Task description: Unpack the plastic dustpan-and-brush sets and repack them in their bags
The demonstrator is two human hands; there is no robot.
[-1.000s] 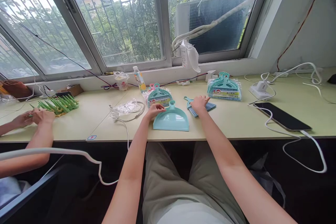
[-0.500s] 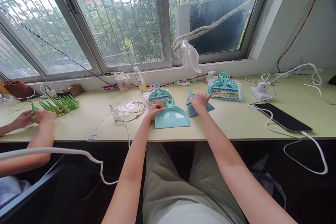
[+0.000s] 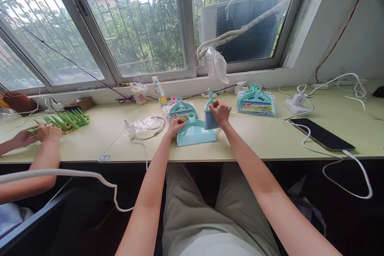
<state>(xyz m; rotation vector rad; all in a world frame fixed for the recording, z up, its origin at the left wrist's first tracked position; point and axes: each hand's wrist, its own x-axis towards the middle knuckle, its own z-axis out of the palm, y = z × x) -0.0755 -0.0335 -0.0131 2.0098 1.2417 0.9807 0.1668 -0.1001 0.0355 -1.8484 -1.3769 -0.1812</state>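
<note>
A light teal dustpan (image 3: 196,133) lies on the table in front of me, its handle loop pointing to the window. My left hand (image 3: 176,126) is closed on the dustpan's left edge. My right hand (image 3: 221,113) grips a small hand brush (image 3: 211,118) with blue-grey bristles. The brush is upright, handle on top, just to the right of the dustpan and partly over its right side. Behind the dustpan lies a wrapped dustpan-and-brush set (image 3: 181,108). Another wrapped set (image 3: 256,102) lies further right.
A coiled cable and clear plastic wrap (image 3: 147,124) lie to the left, near a drink bottle (image 3: 159,91). On the right are a phone (image 3: 324,133) and a white charger (image 3: 297,104) with cables. Another person's hands (image 3: 45,133) handle green pieces (image 3: 67,121) at far left.
My right hand has lifted the brush from lying on the table to upright and brought it left, to the dustpan's right side. My left hand stays at the dustpan, which tilts slightly.
</note>
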